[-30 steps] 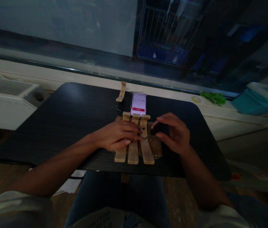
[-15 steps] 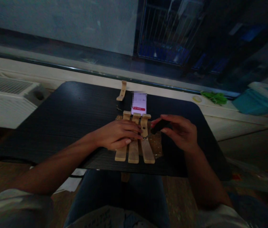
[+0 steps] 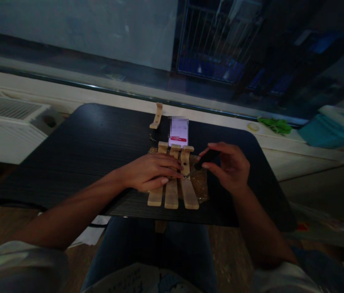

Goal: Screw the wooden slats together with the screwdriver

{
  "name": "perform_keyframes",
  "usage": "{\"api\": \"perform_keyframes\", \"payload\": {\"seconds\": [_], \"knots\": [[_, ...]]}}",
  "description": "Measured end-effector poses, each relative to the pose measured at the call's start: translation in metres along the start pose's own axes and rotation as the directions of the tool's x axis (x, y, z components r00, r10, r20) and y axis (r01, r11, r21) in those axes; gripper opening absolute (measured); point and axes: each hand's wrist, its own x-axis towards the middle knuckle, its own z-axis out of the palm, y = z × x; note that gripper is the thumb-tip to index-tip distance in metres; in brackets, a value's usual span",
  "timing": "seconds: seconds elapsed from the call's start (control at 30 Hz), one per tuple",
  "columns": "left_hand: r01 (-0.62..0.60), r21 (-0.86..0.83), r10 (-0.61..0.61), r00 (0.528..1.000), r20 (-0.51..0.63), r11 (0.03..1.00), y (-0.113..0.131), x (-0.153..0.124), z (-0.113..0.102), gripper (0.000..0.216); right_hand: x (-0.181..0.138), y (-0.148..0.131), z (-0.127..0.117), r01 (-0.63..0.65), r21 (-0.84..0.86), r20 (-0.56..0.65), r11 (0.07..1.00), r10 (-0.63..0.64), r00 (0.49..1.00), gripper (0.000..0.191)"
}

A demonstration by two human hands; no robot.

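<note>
Three pale wooden slats [image 3: 172,191] lie side by side on the black table [image 3: 92,142], partly over a brownish sheet [image 3: 201,185]. My left hand [image 3: 150,173] lies flat across the slats, fingers stretched toward the rightmost one. My right hand [image 3: 228,167] is closed round a small dark-handled tool [image 3: 206,158], a screwdriver by its look, whose thin metal tip slants down to the rightmost slat close to my left fingertips.
A lit phone [image 3: 178,131] lies just beyond the slats, and a single wooden piece [image 3: 156,116] rests near the table's far edge. A white radiator [image 3: 7,126] stands at the left. On the sill to the right are a green item [image 3: 274,124] and teal cloth [image 3: 330,128].
My right hand has taken up the dark tool, lifted a little, and tilted it so its tip meets the rightmost slat. My left hand has stayed on the slats.
</note>
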Motion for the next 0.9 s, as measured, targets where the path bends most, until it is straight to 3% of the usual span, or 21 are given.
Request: {"api": "perform_keyframes", "payload": {"seconds": [0.37,0.67,0.9], "knots": [[-0.005,0.001,0.005,1.000,0.000,1.000,0.000,0.001,0.000,0.043,0.001,0.000,0.003,0.023,0.000,-0.040,1.000,-0.023,0.999,0.049],[-0.006,-0.006,0.005,1.000,-0.012,1.000,0.001,0.001,-0.001,0.043,-0.002,-0.007,0.002,-0.048,0.255,0.176,0.966,0.003,0.984,0.046],[-0.001,-0.001,0.001,1.000,-0.011,1.000,0.002,0.001,-0.001,0.043,0.001,-0.013,-0.001,-0.113,0.300,0.195,0.947,0.055,0.979,0.042]]}}
